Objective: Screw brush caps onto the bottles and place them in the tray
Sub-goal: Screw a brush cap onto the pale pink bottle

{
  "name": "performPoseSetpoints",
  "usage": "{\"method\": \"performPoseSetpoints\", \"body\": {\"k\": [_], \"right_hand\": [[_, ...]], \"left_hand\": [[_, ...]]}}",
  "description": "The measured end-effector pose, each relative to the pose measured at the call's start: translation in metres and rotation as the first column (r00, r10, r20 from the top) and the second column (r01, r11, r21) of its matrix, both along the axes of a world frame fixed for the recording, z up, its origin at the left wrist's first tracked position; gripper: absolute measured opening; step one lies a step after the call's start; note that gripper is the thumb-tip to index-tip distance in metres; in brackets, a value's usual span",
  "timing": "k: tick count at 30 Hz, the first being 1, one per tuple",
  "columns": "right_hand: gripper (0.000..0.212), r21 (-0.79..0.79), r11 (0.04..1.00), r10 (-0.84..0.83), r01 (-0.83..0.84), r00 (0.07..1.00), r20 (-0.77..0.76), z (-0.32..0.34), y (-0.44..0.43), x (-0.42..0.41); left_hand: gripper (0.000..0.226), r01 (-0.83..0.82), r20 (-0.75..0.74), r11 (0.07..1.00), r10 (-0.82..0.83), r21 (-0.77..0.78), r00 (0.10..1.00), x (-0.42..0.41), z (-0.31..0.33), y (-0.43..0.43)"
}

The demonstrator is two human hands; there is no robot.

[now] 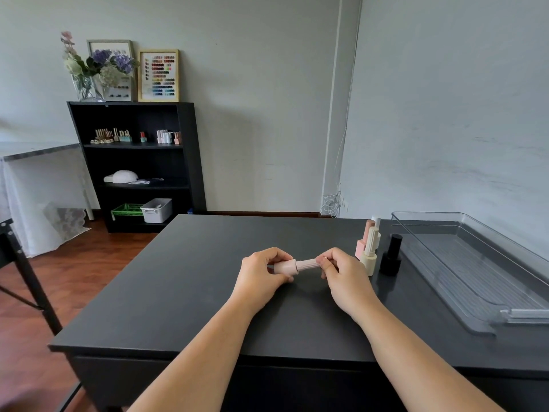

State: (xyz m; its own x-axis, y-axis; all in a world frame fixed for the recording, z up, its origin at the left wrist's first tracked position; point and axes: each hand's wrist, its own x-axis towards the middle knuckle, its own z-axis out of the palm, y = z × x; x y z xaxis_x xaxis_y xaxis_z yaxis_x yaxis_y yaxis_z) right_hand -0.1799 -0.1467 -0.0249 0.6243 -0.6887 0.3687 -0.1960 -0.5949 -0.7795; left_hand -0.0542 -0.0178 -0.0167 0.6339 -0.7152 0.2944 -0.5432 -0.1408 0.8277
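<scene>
Left hand (261,273) pinches the pink bottle (285,267) body; right hand (338,270) is closed on the ribbed brush cap (307,264). Both are held just above the tabletop (208,292), centre. Bottle and cap lie on one horizontal axis running left-right, cap end pointing at the right hand, so any twist runs about that line. Cap looks seated on the neck; can't tell how far threaded. Clear tray (475,307) sits to the right and is empty. Right hand is the nearer one for the drop. Between it and the tray stand a cream bottle (370,254), a black bottle (391,257) and a pink one behind (363,242), all capped. Route over or around them.
</scene>
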Motion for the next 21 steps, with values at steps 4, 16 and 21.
{"method": "performPoseSetpoints", "body": {"k": [4,16,21], "right_hand": [[0.018,-0.018,1.000,-0.015,0.015,1.000,-0.009,0.000,0.001,0.001],[0.017,-0.100,0.995,-0.007,0.017,0.995,0.104,0.052,-0.001,-0.031],[0.018,-0.217,0.970,-0.074,0.107,0.985,0.153,0.094,-0.025,-0.070]], "left_hand": [[0.034,-0.003,0.002,1.000,0.003,-0.006,1.000,-0.001,0.000,0.000],[0.036,0.087,0.047,0.996,-0.087,-0.017,0.995,-0.024,0.032,-0.008],[0.042,0.173,0.111,0.985,-0.169,-0.029,0.979,-0.048,0.064,-0.026]]}}
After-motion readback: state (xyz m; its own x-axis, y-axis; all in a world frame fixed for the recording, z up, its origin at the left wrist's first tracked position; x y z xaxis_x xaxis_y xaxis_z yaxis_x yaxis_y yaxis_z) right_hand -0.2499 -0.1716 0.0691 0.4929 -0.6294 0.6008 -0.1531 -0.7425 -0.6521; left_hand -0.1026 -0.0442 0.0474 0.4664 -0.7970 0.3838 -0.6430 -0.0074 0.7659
